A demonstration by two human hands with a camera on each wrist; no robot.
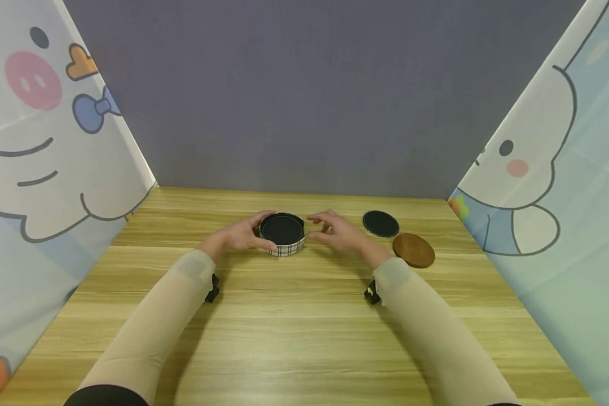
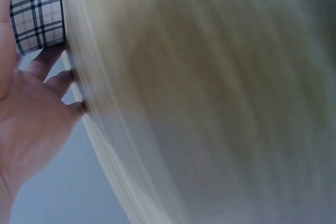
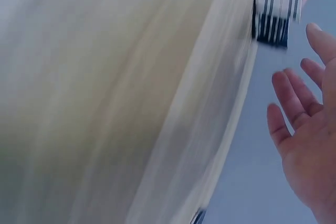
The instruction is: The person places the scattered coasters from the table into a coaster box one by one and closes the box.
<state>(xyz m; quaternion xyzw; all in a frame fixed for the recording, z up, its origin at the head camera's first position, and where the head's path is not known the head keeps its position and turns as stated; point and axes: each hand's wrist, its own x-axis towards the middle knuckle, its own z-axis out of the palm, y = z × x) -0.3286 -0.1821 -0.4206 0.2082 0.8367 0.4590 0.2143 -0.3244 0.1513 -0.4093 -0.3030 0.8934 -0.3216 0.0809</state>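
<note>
Grey wall (image 1: pixel 304 101) at the back, cartoon panels (image 1: pixel 530 129) down both sides, then a wood table (image 1: pixel 294 332) with pale sleeves (image 1: pixel 149 324) stretched out over it. Left hand (image 1: pixel 241 233) wrapped round the left side of a plaid box (image 1: pixel 287 249), thumb at the front and fingers at the back, so basically clamped on it. Right hand (image 1: pixel 339 233) just off the other side, thumb and fingers apart, nothing between them, slim gap to the box. Box upright on the table between the hands, all black inside; can't tell loose insert from lining tbh. Over to the right, near the right wrist: a brown disc (image 1: pixel 413 251), plus a slightly smaller black disc (image 1: pixel 380 224) just behind. As for possible screwups: could skid or tip the box with a hard shove from the right against that one-sided hold. Might squash it out of round with too tight a left squeeze, assuming softish walls. Could also bump the brown disc with a careless outward swing of the right wrist.
</note>
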